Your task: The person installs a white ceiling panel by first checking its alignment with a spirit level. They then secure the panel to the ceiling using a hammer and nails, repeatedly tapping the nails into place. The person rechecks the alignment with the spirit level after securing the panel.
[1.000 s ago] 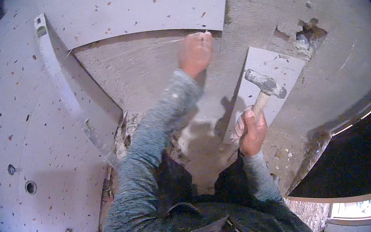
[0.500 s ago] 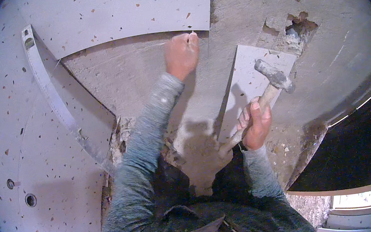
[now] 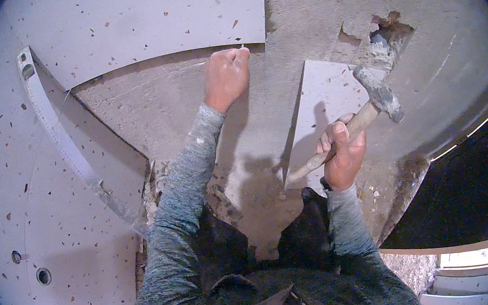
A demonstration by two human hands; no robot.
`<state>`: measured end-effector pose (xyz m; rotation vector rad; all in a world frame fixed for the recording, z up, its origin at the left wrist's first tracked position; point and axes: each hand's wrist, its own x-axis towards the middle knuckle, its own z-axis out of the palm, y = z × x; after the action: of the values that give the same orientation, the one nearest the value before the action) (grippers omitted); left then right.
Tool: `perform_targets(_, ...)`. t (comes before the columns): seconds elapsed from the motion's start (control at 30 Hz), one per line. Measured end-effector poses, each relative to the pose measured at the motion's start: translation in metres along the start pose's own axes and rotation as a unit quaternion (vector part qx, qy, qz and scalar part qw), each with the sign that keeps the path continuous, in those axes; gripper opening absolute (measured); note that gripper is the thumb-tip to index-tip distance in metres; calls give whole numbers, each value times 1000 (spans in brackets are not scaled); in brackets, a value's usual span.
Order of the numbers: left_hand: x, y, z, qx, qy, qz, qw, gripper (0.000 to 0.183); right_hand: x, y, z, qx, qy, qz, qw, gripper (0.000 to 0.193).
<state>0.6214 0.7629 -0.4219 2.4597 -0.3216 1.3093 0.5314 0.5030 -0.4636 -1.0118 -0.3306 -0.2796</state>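
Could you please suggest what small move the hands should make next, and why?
Probably the left hand should nudge its tiny pale piece snugly under the upper speckled white tile: its pinching grip is right at the lower edge, while the right hand holds the grey-headed, wooden-handled hammer clear.

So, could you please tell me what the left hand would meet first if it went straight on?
The left hand would likely meet the lower edge of the upper speckled panel, though depth is unclear.

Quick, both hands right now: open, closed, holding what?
Left hand: closed at the edge of the upper tile; contents unclear.
Right hand: closed, holding the hammer.
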Motion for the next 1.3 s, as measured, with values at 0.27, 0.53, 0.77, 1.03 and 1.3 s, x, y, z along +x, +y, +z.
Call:
perform_targets(0.27, 9, 20, -3, -273, -39, -299, 914, 31, -6, -6, 10, -13, -33, 0, 999, 17)
perform_targets(0.53, 0, 24, -2, -242, -17, -243, 939, 27, -9, -11, 5, -40, -29, 1, 999, 18)
perform_targets(0.77, -1, 41, 3, -136, 100, -165, 972, 37, -5, -11, -2, -13, 1, 8, 1000, 21)
perform_targets(1.03, 7, 26, 2, -231, 41, -249, 940, 40, -5, -6, -2, 0, -10, 36, 999, 19)
perform_targets(1.3, 2, 37, 4, -168, 93, -212, 958, 43, -9, 1, -3, -70, -21, 51, 996, 20)
